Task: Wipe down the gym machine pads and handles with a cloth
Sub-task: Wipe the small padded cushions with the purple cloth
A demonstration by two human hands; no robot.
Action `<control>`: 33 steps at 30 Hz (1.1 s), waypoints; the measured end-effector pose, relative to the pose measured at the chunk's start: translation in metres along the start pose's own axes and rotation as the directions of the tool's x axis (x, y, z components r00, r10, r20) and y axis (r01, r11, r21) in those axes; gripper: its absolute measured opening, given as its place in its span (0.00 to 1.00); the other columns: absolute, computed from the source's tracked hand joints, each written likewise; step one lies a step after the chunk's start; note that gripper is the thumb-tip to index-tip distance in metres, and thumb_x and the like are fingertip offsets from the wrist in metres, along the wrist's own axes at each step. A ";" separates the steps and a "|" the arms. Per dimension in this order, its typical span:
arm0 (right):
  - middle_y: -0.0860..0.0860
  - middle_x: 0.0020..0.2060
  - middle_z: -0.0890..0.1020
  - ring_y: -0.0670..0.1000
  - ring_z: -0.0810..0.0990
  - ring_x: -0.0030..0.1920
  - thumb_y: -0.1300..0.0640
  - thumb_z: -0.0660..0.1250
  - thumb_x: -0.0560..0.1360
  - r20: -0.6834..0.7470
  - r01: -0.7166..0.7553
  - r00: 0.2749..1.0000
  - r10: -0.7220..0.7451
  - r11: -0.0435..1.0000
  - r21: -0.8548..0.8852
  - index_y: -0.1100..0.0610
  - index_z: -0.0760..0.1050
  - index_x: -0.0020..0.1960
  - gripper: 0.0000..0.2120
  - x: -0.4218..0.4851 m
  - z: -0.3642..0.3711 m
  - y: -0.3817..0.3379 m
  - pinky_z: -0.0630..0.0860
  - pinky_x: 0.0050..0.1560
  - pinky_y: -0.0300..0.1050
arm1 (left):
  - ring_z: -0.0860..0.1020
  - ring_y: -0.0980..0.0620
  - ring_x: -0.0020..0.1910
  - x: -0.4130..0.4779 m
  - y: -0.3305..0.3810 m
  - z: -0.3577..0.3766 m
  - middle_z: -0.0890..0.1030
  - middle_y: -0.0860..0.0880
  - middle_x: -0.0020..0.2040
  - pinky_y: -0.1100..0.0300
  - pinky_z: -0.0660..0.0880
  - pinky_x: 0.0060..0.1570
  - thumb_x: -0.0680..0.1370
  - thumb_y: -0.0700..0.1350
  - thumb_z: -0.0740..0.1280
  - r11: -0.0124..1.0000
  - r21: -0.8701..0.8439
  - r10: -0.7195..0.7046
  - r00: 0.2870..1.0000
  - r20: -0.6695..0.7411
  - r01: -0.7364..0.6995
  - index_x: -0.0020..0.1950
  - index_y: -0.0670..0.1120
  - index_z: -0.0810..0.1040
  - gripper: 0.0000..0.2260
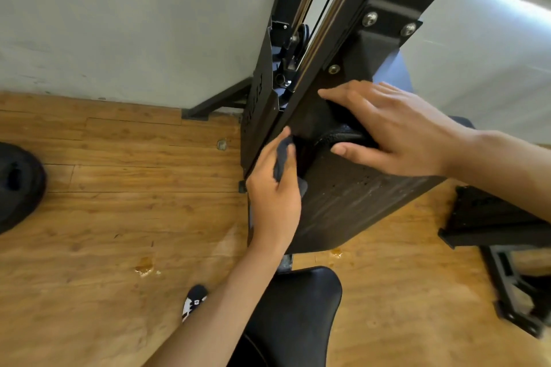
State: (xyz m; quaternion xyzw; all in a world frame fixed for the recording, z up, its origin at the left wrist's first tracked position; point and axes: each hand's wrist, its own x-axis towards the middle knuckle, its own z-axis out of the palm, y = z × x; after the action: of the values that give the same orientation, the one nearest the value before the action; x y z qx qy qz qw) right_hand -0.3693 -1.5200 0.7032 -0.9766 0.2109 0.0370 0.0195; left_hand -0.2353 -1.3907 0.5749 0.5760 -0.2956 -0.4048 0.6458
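A black gym machine rises from the floor, its slanted black pad [357, 199] in the middle of the view. My left hand [272, 191] is shut on a small dark blue-grey cloth [283, 158], pressed against the pad's left edge beside the upright frame [337, 48]. My right hand [390, 125] lies over the top end of the pad, thumb under the textured rim [337, 135] and fingers spread flat above it. The black seat pad [301, 313] sits below, near the bottom of the view.
Wooden floor [119, 217] spreads to the left, a grey wall [134, 24] behind. A black round weight [18, 185] lies at the left edge. A black metal frame part [501, 235] stands on the right. A shoe [193, 302] shows near my left forearm.
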 end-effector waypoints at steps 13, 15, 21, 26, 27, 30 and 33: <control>0.53 0.62 0.80 0.50 0.79 0.57 0.33 0.56 0.80 0.031 -0.064 0.998 0.060 0.985 0.160 0.56 0.65 0.77 0.34 0.009 -0.002 -0.003 0.79 0.55 0.49 | 0.82 0.46 0.41 0.013 -0.004 0.009 0.83 0.48 0.44 0.36 0.80 0.43 0.83 0.60 0.60 0.999 -0.015 -0.033 0.995 -0.092 0.032 0.54 0.55 0.82 0.14; 0.53 0.62 0.79 0.51 0.79 0.58 0.33 0.57 0.80 0.027 -0.052 0.998 0.048 0.985 0.165 0.55 0.64 0.77 0.34 0.008 -0.001 -0.004 0.78 0.56 0.51 | 0.82 0.52 0.41 0.028 0.023 0.014 0.82 0.49 0.42 0.50 0.80 0.40 0.86 0.53 0.60 0.995 -0.001 0.099 0.994 -0.048 -0.100 0.53 0.49 0.81 0.13; 0.54 0.65 0.78 0.52 0.77 0.63 0.30 0.56 0.79 0.045 -0.098 0.995 0.091 0.979 0.178 0.56 0.63 0.79 0.38 0.008 -0.002 -0.001 0.77 0.61 0.54 | 0.82 0.53 0.60 -0.009 -0.012 0.006 0.82 0.50 0.60 0.53 0.80 0.59 0.86 0.46 0.62 0.986 0.095 0.146 0.985 -0.092 -0.137 0.68 0.44 0.79 0.13; 0.54 0.66 0.78 0.52 0.77 0.64 0.30 0.56 0.79 0.055 -0.114 0.993 0.106 0.978 0.176 0.55 0.62 0.80 0.39 0.009 -0.002 -0.004 0.76 0.62 0.52 | 0.82 0.57 0.51 0.008 -0.006 0.005 0.83 0.52 0.49 0.59 0.77 0.52 0.87 0.46 0.59 0.999 0.026 0.031 0.994 -0.105 -0.028 0.56 0.54 0.79 0.09; 0.54 0.66 0.79 0.53 0.77 0.63 0.30 0.56 0.79 0.054 -0.118 0.992 0.111 0.978 0.170 0.55 0.62 0.80 0.39 0.009 -0.002 -0.005 0.76 0.61 0.54 | 0.81 0.57 0.48 0.020 0.007 0.007 0.82 0.51 0.48 0.61 0.77 0.49 0.87 0.46 0.59 0.995 0.039 0.099 0.991 -0.087 -0.096 0.55 0.52 0.79 0.09; 0.53 0.64 0.79 0.54 0.78 0.61 0.29 0.55 0.78 0.059 -0.141 0.989 0.133 0.977 0.162 0.53 0.63 0.79 0.38 0.008 -0.002 -0.005 0.78 0.59 0.58 | 0.81 0.58 0.44 0.036 0.015 0.013 0.81 0.52 0.45 0.66 0.75 0.44 0.87 0.45 0.61 0.970 0.098 0.225 0.974 -0.025 -0.221 0.54 0.47 0.80 0.09; 0.53 0.64 0.80 0.54 0.79 0.61 0.28 0.54 0.78 0.074 -0.153 0.987 0.142 0.973 0.172 0.52 0.62 0.79 0.39 0.007 -0.004 -0.008 0.79 0.58 0.59 | 0.78 0.55 0.34 0.009 -0.019 0.006 0.78 0.54 0.36 0.55 0.74 0.34 0.86 0.53 0.62 0.999 0.026 -0.027 0.997 -0.073 0.029 0.47 0.54 0.80 0.11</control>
State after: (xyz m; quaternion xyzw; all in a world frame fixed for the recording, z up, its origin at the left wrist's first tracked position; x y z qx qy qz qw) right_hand -0.3596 -1.5160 0.7063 -0.9511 0.2845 0.0493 0.1096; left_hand -0.2398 -1.4015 0.5569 0.6029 -0.2691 -0.3885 0.6428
